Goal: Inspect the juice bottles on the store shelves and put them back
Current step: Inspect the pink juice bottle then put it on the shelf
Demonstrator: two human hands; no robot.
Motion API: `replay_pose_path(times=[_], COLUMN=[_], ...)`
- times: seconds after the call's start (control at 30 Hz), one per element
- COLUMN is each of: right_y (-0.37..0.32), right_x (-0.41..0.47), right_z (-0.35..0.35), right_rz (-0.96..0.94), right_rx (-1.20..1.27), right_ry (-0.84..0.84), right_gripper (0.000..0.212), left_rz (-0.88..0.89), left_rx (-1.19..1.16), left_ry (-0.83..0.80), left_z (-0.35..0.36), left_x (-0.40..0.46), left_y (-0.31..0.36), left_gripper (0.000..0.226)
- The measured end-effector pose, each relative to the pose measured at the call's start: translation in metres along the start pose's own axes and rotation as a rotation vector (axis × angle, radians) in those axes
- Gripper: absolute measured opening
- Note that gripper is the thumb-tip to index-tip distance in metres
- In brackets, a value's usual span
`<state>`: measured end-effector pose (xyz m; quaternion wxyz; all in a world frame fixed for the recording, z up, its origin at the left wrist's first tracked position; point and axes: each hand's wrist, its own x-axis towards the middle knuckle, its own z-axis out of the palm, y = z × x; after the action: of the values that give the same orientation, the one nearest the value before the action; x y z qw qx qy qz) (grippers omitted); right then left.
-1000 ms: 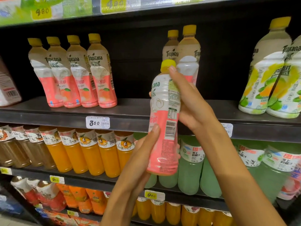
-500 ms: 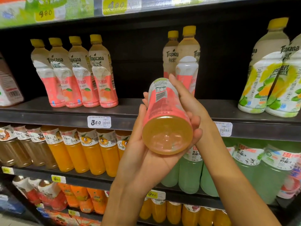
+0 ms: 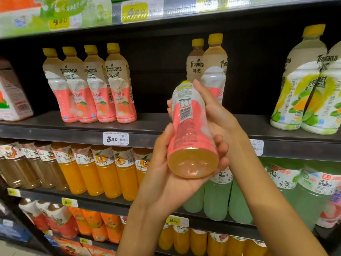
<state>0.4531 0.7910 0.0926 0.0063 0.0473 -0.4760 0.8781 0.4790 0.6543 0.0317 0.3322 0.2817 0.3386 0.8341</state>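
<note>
Far left on the middle shelf [image 3: 55, 124] there's a white carton [image 3: 13, 100], then a tight row of four pink peach bottles [image 3: 92, 89] standing right by the front lip, and a wide bare stretch of shelf between that row and the two peach bottles further back [image 3: 206, 61]. Under it the price tag [image 3: 115, 138] reads 3.50, with orange juice bottles [image 3: 103, 169] packed shoulder to shoulder below. In front of that gap the person holds the peach juice bottle [image 3: 190, 133] off the shelf, tipped so its clear bottom faces the camera and the yellow cap points back toward the shelf. Compared with half a second ago it's tilted up a bit more, so the barcode side shows again. The left hand [image 3: 166, 174] cups it from below, thumb up along the left side and fingers curled round under the base. The right hand [image 3: 212, 111] wraps the upper part from behind, fingers curled on it. Off right stand big lime-label bottles [image 3: 302, 93] near the edge, with pale green bottles [image 3: 217, 196] a shelf down.
</note>
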Motion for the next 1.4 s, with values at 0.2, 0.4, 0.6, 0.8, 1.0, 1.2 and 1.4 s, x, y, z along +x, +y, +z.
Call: replay_pose_path(times=[0.2, 0.4, 0.6, 0.8, 1.0, 1.2, 1.4], right_y=[-0.009, -0.006, -0.004, 0.003, 0.010, 0.004, 0.005], right_x=[0.002, -0.005, -0.011, -0.019, -0.030, -0.042, -0.043], right_z=[-0.006, -0.008, -0.007, -0.009, -0.011, -0.014, -0.004], right_rz=[-0.403, -0.498, -0.448, -0.644, -0.761, -0.669, -0.673], right_rx=[-0.166, -0.287, -0.383, -0.429, -0.523, -0.688, -0.753], right_ry=[-0.032, -0.079, -0.083, -0.070, -0.152, -0.467, -0.402], right_gripper=[0.013, 0.029, 0.039, 0.042, 0.055, 0.065, 0.063], left_rz=[0.042, 0.186, 0.339, 0.429, 0.528, 0.734, 0.662], left_rx=[0.458, 0.794, 0.907, 1.066, 1.138, 1.150, 1.102], left_ry=[0.160, 0.160, 0.235, 0.328, 0.412, 0.439, 0.412], left_z=[-0.019, -0.023, -0.033, -0.041, -0.047, -0.053, -0.055], left_x=[-0.002, -0.002, 0.005, 0.015, 0.027, 0.028, 0.028], left_y=[0.000, -0.001, -0.017, -0.025, -0.034, -0.023, -0.022], left_gripper=[0.076, 0.054, 0.049, 0.062, 0.062, 0.065, 0.061])
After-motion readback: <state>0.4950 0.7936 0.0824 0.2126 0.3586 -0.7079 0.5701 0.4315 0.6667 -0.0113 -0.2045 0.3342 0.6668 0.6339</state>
